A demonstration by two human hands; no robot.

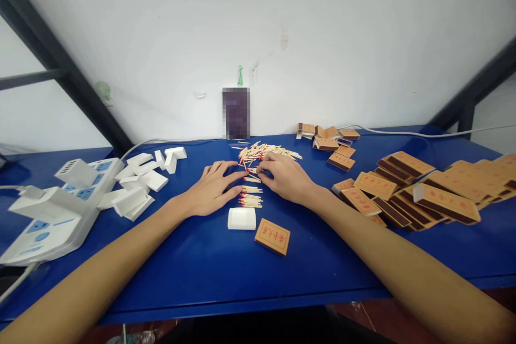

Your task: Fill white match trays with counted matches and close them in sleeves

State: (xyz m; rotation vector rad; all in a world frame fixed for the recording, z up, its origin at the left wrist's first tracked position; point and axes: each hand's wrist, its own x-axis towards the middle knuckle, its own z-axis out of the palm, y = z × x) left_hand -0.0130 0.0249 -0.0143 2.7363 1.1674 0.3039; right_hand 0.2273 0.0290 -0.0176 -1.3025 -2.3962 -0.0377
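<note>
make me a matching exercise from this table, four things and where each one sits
Things
1. power strip
2. loose matches
3. single white tray
4. big heap of orange matchboxes

Places
A. right side of the blue table
B. just nearer the person than the left hand
C. far left
D. at the fingertips of the left hand and the right hand, and just beyond them

Pairs: 1-C, 2-D, 3-B, 4-A
</note>
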